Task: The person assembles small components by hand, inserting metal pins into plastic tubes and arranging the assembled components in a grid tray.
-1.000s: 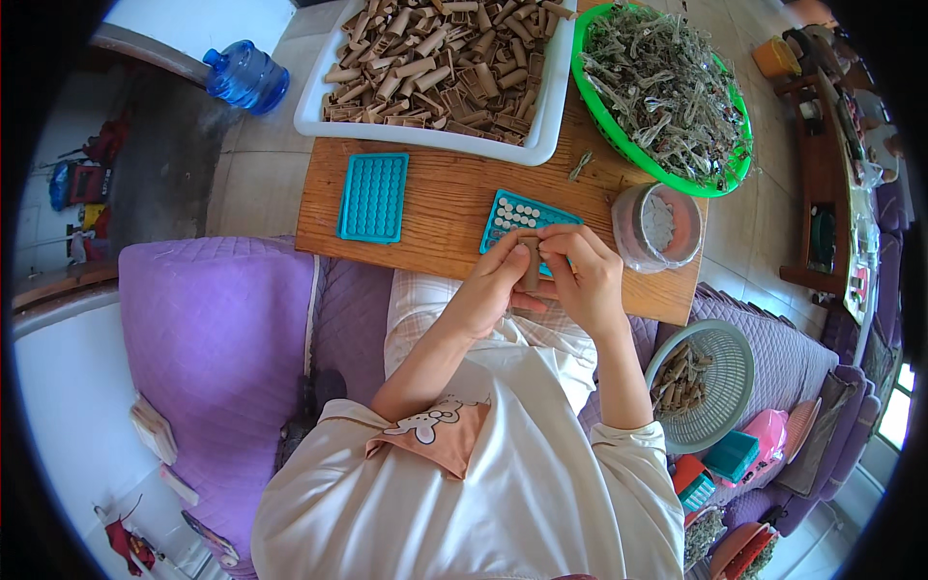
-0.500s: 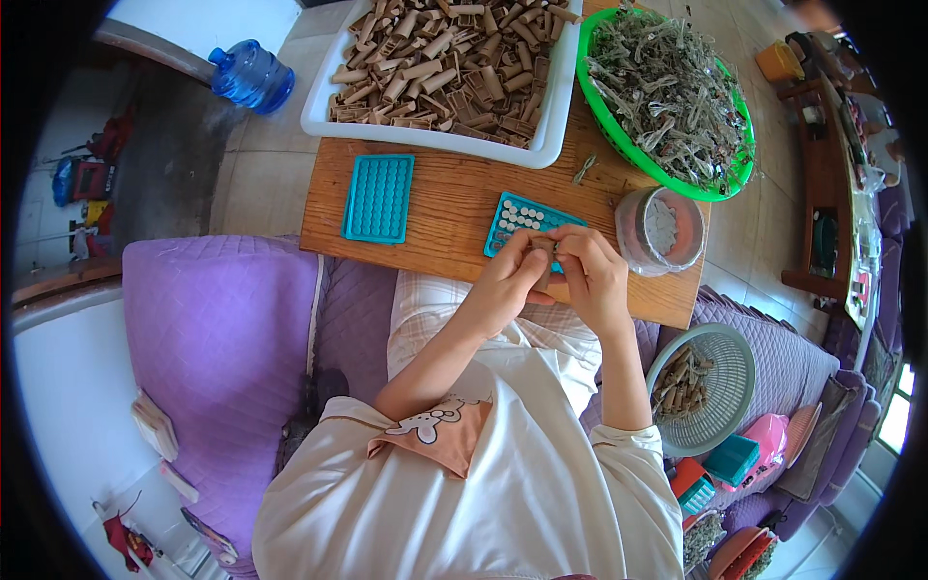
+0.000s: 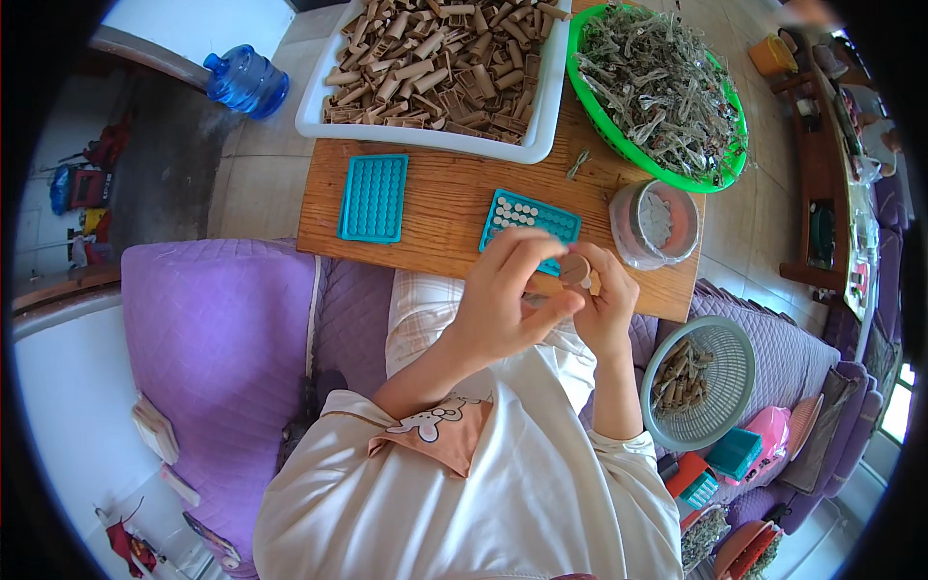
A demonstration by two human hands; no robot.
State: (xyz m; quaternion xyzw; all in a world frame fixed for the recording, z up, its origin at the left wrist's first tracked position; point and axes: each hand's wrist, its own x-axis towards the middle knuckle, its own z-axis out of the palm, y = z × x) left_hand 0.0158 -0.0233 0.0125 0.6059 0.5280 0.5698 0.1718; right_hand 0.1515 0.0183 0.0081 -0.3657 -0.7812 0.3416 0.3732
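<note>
Over the table's front edge, my right hand [image 3: 609,302] grips a small brown tube-shaped plastic piece [image 3: 574,270], its round end turned up. My left hand [image 3: 503,295] is beside it, thumb and fingers spread apart, fingertips close to the piece; whether they touch it cannot be made out. Just beyond the hands lies a teal tray [image 3: 556,222] with rows of round pits, several holding white discs [image 3: 515,210]. Right of it stands a tub [image 3: 638,217] lined with clear plastic, with white discs inside.
Another teal tray [image 3: 373,198] lies left on the wooden table [image 3: 445,184]. Behind are a white bin [image 3: 425,142] of brown pieces and a green basket [image 3: 604,130] of clear, wiry parts. A grey colander [image 3: 720,411] with brown pieces sits on the purple seat at right.
My left hand has come off the brown piece and opened out. My right hand has turned the piece so its round end shows. The view has shifted slightly.
</note>
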